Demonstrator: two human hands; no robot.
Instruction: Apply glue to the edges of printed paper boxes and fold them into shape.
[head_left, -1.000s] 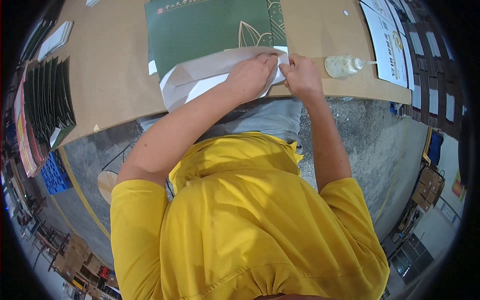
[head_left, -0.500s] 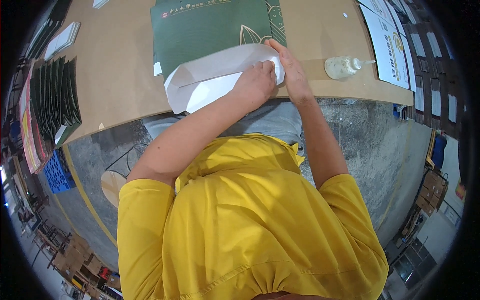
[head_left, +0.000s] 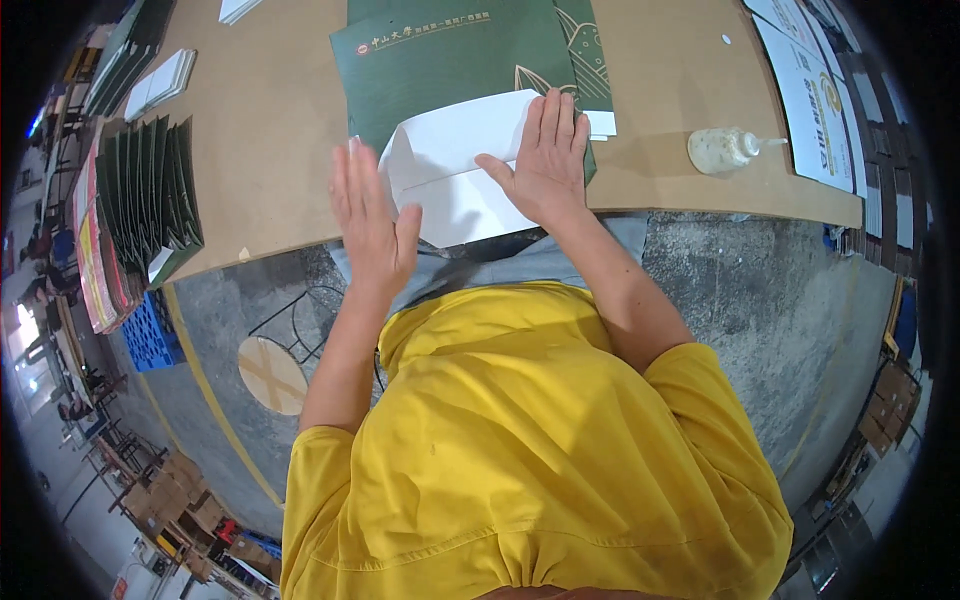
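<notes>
A white folded card piece, shaped like a shallow tray with an inner crease, lies at the table's near edge. It overlaps green printed sheets behind it. My right hand is flat over the piece's right end, its thumb stretched inward and its fingers pointing away from me. At the left end, my left hand stands edge-on with straight fingers and the thumb apart. It is beside the raised end wall; whether it touches is unclear. Neither hand grips anything.
On the right is a squeeze bottle with a thin nozzle, lying near white printed boards. Dark green folded card pieces stand in a row on the left, below a small white stack. A round stool is under the edge.
My left hand has left the inside of the piece's right end and moved to its left end. My right hand has turned from gripping the right end to lying flat over it.
</notes>
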